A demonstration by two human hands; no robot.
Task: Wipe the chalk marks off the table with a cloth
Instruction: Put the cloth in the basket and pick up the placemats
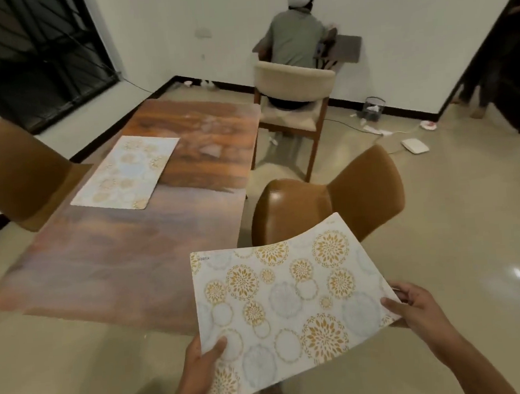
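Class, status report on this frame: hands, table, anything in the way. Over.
Both hands, left and right, grip a placemat off the table. No cloth in view. Second placemat on table.

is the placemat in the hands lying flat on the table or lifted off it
Lifted off. Both the left hand and right hand grip the placemat in the air beside the table.

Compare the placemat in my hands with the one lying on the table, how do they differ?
The held placemat is off the table, gripped by the left hand and right hand; the table placemat lies untouched. The held one curves upward; the other lies flat. The held one sits nearer the camera. Both share the gold and pale blue floral circle pattern.
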